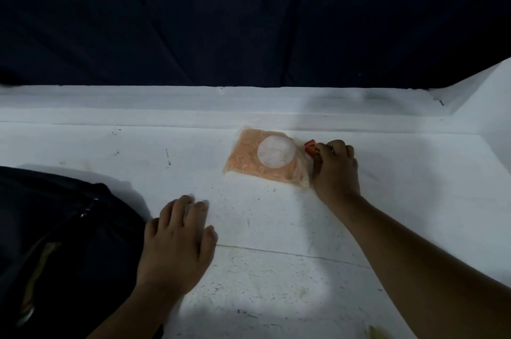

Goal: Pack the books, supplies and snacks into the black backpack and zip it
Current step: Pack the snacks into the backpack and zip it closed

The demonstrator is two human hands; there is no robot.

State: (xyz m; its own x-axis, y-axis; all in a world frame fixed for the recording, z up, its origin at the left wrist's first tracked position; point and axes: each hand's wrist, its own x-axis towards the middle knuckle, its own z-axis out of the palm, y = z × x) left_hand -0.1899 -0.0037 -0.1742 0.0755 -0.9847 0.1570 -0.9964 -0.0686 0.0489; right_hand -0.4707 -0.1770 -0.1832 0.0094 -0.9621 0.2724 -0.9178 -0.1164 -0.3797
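Two hands in view, both over the white table point(276, 228). Right hand point(336, 170): fingers curled down at the right edge of the snack packet point(265, 157), closing on a small red wrapper point(312, 148) that touches the packet's corner; whether it also pinches the packet's clear edge cannot be told. Left hand point(177, 239): fingers straight and relaxed, palm down, holding nothing, just beside the black backpack point(55, 242).

Snack packet: flat on the table, orange contents, pale round label facing up. Long axis runs from far left to near right, slightly skewed to the table edge; the crimped clear end points toward the right hand.

Black backpack: at the near left, mouth apparently open, something yellowish showing inside.

Handling note, as judgement: take the wrapper and packet together by the sealed end, lift level, and let the left hand spread the bag's mouth before lowering them in.
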